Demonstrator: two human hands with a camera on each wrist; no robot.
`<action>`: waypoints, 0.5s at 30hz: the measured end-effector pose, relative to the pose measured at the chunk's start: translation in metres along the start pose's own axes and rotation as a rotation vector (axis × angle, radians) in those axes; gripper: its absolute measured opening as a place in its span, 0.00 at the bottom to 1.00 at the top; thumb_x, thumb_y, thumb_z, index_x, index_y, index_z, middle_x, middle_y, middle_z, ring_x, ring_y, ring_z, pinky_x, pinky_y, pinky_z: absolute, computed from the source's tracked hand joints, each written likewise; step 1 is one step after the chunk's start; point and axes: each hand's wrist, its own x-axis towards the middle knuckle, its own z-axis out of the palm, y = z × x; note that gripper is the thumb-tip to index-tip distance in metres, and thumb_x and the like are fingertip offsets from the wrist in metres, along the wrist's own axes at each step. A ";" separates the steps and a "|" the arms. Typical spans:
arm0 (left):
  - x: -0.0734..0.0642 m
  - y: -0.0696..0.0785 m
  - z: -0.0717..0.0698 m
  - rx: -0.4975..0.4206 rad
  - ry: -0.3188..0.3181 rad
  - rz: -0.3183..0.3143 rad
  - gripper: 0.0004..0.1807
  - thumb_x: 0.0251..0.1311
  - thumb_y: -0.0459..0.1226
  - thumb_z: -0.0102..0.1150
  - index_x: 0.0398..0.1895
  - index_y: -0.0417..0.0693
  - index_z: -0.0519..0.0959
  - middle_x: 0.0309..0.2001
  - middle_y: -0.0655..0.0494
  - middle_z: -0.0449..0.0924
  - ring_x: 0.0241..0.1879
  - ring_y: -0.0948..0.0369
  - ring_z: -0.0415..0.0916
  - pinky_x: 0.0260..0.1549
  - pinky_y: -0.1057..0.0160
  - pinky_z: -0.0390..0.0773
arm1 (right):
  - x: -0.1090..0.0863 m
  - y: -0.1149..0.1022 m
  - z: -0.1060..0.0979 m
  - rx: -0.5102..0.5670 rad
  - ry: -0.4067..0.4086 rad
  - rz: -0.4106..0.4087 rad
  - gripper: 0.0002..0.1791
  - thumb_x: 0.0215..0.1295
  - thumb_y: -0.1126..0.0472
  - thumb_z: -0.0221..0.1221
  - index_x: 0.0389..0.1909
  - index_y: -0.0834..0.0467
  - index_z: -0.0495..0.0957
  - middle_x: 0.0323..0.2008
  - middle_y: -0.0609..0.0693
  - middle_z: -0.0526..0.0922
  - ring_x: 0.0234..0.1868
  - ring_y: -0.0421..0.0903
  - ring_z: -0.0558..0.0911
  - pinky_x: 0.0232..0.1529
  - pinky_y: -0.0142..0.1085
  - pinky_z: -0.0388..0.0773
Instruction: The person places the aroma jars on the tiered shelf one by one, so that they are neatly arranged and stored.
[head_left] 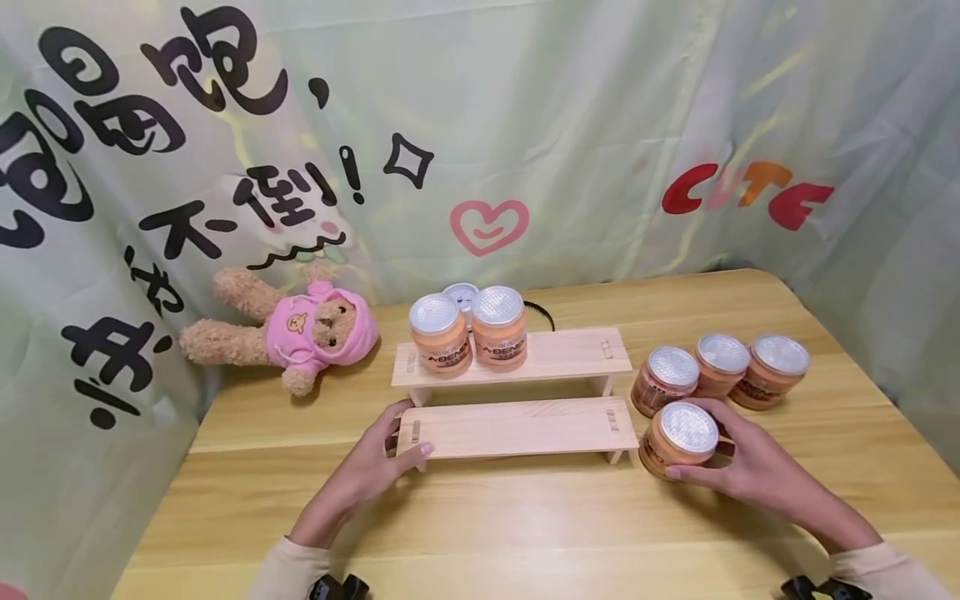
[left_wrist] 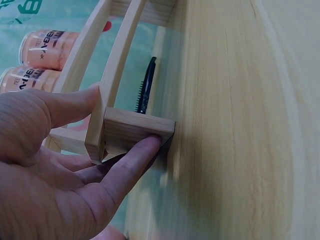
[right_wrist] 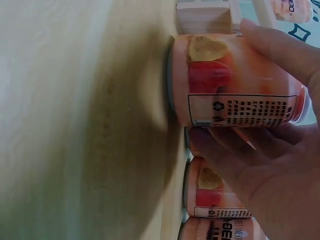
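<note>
A pale wooden two-step rack point(head_left: 517, 427) stands mid-table. My left hand point(head_left: 375, 458) grips the left end of its lower step, thumb on top; in the left wrist view the fingers reach round the end leg point(left_wrist: 135, 127). Two orange-labelled cans point(head_left: 500, 329) with pale, textured tops stand side by side on the left half of the upper step. To the right of the rack, my right hand point(head_left: 757, 467) holds another such can point(head_left: 678, 442) upright, thumb on its near side and fingers round its far side. The lower step carries no can.
Three more cans point(head_left: 723, 367) stand close together just behind the right hand. A teddy bear point(head_left: 315, 325) in a pink hoodie lies at the back left. Behind the rack are a white round dial point(head_left: 461, 293) and a black toothed strip point(head_left: 542, 312). A printed cloth point(head_left: 585, 150) hangs behind the table.
</note>
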 end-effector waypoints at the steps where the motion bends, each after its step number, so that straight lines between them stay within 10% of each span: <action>1: 0.000 0.000 -0.001 0.006 -0.001 0.005 0.37 0.64 0.36 0.68 0.74 0.46 0.63 0.59 0.41 0.78 0.58 0.45 0.75 0.54 0.47 0.78 | 0.000 0.000 0.001 -0.003 0.001 -0.007 0.43 0.40 0.68 0.81 0.60 0.63 0.71 0.51 0.36 0.75 0.48 0.27 0.76 0.42 0.20 0.77; 15: 0.002 -0.002 -0.001 0.034 -0.006 0.034 0.37 0.64 0.35 0.67 0.74 0.44 0.62 0.61 0.43 0.75 0.61 0.43 0.73 0.61 0.42 0.72 | 0.005 -0.018 -0.010 -0.089 -0.014 -0.026 0.40 0.41 0.64 0.82 0.58 0.59 0.75 0.48 0.39 0.79 0.47 0.27 0.77 0.43 0.17 0.74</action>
